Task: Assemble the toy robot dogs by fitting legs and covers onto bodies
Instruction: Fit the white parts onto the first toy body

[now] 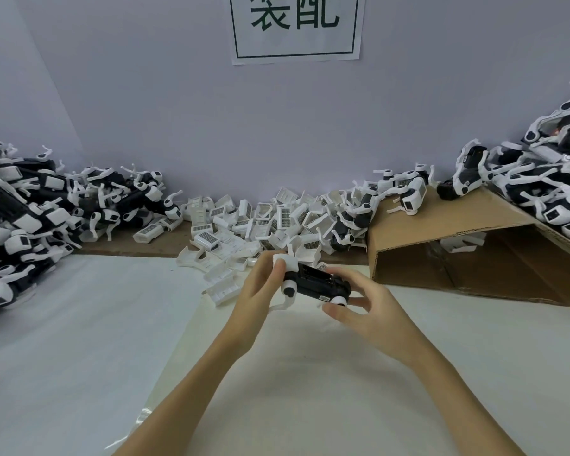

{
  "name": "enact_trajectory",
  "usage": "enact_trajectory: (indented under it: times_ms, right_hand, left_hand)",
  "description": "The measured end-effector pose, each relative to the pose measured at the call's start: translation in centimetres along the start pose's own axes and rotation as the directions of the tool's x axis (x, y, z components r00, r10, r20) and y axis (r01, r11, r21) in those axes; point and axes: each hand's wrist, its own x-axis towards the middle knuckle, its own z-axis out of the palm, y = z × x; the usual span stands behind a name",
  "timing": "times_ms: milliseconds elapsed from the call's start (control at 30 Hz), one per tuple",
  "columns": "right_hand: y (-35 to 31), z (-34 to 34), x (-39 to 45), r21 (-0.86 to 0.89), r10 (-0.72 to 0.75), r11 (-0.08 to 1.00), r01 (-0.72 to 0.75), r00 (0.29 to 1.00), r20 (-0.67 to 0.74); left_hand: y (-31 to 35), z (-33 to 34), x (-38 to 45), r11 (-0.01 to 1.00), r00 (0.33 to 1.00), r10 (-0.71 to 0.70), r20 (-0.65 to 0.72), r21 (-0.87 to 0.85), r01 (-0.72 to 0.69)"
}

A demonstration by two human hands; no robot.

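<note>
black-and-white toy dog (313, 283); brown cardboard (441, 232)

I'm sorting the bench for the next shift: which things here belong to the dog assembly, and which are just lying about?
In use:
- dog body, held by left hand and right hand
- loose covers
- left pile of dogs
- right pile of dogs

Lying about:
- cardboard box
- wall sign

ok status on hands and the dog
Left hand and right hand both grip black toy dog body. White leg fitted. Nothing blocking.
</note>
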Motion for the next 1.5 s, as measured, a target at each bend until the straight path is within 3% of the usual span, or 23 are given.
enact_trajectory:
  times_ms: [167, 367, 433, 500, 633, 700, 800, 1000, 1133, 1300, 1433, 1500]
  right_hand:
    - [-0.1, 0.8, 0.2, 0.191, 0.086, 0.978, -0.080, 0.996, -0.024]
    - [0.2, 0.9, 0.2, 0.264, 0.146, 0.954, -0.144, 0.989, 0.009]
    - [0.3, 0.9, 0.1, 0.198, 0.095, 0.976, -0.094, 0.995, 0.003]
    - [0.3, 0.7, -0.1, 0.088, 0.012, 0.996, -0.009, 0.999, -0.031]
    - [0.3, 0.4, -0.1, -0.359, -0.287, 0.908, 0.215, 0.945, -0.159]
    - [0.1, 0.5, 0.0, -0.491, -0.388, 0.833, 0.254, 0.902, -0.192]
    - [-0.1, 0.2, 0.1, -0.538, -0.418, 0.802, 0.259, 0.887, -0.196]
    - [0.2, 1.1, 0.1, -0.419, -0.311, 0.876, 0.240, 0.944, -0.110]
    - [0.9, 2.4, -0.1, -0.212, -0.219, 0.956, 0.200, 0.973, -0.070]
    - [1.1, 2.8, -0.2, -0.225, -0.199, 0.958, 0.177, 0.977, -0.077]
    - [1.5, 2.9, -0.1, -0.238, -0.206, 0.953, 0.188, 0.977, -0.050]
    - [1.6, 2.6, 0.0, -0.281, -0.225, 0.939, 0.201, 0.973, -0.054]
  left_hand:
    - [0.1, 0.2, 0.2, 0.996, 1.000, 0.019, -0.023, 0.084, -0.017]
    - [0.5, 0.7, 0.6, 0.989, 0.991, -0.121, -0.055, 0.080, 0.125]
    - [0.4, 0.2, 0.5, 0.987, 0.993, -0.120, 0.007, 0.106, 0.119]
    - [0.5, -1.0, 0.4, 0.972, 0.990, -0.052, 0.129, 0.234, 0.020]
    - [-0.3, -2.8, 0.9, 0.720, 0.922, 0.301, 0.243, 0.576, -0.387]
    - [-0.6, -2.6, 1.2, 0.621, 0.873, 0.427, 0.235, 0.625, -0.473]
    - [-0.7, -2.5, 1.3, 0.577, 0.832, 0.511, 0.218, 0.630, -0.520]
    - [-0.4, 0.7, -0.2, 0.607, 0.866, 0.488, 0.107, 0.672, -0.425]
    - [0.4, 3.3, -1.2, 0.598, 0.854, 0.513, 0.092, 0.675, -0.432]
    - [1.7, 4.2, -1.9, 0.706, 0.865, 0.500, -0.036, 0.596, -0.382]
    - [2.3, 4.4, -2.0, 0.880, 0.942, 0.312, -0.122, 0.410, -0.239]
    - [2.2, 4.1, -1.9, 0.897, 0.952, 0.273, -0.135, 0.394, -0.201]
